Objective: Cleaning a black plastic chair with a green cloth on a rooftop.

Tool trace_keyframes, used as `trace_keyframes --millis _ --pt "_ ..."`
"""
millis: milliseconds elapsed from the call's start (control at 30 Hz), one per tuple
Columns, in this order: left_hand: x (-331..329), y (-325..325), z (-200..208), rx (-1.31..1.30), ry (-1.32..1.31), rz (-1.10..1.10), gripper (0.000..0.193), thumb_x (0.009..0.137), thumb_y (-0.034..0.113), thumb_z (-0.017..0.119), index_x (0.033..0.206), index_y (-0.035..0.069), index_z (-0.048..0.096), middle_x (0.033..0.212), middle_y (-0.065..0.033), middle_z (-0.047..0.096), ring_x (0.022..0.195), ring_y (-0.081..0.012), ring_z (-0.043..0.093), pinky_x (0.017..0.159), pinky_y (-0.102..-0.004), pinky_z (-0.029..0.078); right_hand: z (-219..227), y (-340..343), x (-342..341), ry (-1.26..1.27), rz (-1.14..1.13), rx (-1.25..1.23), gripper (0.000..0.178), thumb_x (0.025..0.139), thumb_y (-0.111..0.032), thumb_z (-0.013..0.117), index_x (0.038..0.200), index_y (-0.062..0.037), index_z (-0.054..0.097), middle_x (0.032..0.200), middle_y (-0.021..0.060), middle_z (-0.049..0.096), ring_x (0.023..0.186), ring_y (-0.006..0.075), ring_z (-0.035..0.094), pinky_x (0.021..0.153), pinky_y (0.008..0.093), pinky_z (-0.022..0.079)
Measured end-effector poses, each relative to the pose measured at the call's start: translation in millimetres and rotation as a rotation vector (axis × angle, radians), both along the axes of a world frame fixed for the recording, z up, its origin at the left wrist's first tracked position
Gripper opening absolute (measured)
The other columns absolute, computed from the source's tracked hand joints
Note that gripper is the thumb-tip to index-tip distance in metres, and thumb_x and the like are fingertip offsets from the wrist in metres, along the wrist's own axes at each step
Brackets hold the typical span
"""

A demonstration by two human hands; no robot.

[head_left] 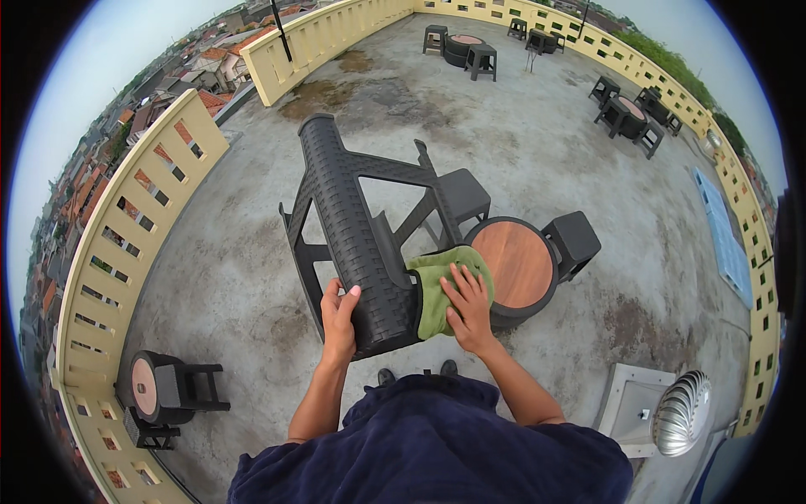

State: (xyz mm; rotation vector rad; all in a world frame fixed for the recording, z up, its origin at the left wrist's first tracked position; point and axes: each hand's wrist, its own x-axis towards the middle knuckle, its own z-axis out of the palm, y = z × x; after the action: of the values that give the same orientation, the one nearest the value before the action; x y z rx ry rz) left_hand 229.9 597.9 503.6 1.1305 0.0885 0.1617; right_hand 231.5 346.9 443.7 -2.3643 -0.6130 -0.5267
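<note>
A person (428,449) is holding a black stool (348,227).
The left hand (339,326) is clamping its fingers on the near part; the right hand (473,311), fingers apart, is resting on green cloth (432,296).

Dark woven-textured stool (345,220): tipped over, legs pointing away from left fingers (332,289) gripping it. Green cloth (431,296): beneath right fingers (458,288), against stool.

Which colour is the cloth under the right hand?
The cloth is green, seen in the head view.
</note>
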Motion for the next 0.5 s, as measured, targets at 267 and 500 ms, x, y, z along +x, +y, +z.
trace_keyframes --millis 267,500 --pt "-1.5 -1.2 -5.9 0.093 0.030 -0.066 0.030 0.094 0.021 0.062 0.107 0.000 0.045 0.085 -0.0158 0.068 0.072 -0.0153 0.066 0.065 -0.0268 0.053 15.7 46.9 -8.4 0.184 0.107 0.179 0.055 0.091 -0.035 0.057 0.142 -0.0143 0.049 0.152 0.0129 0.039 0.141 0.0359 0.032 0.113 0.0550 0.021" --pt "-8.7 2.9 -5.1 0.076 0.002 -0.037 0.029 0.094 0.020 0.061 0.108 0.000 0.045 0.085 -0.0149 0.068 0.072 -0.0140 0.066 0.065 -0.0261 0.052 -22.3 -20.4 12.8 0.154 0.178 0.124 0.052 0.095 -0.034 0.053 0.143 -0.0129 0.048 0.157 0.0158 0.029 0.143 0.0366 0.029 0.114 0.0501 0.021"
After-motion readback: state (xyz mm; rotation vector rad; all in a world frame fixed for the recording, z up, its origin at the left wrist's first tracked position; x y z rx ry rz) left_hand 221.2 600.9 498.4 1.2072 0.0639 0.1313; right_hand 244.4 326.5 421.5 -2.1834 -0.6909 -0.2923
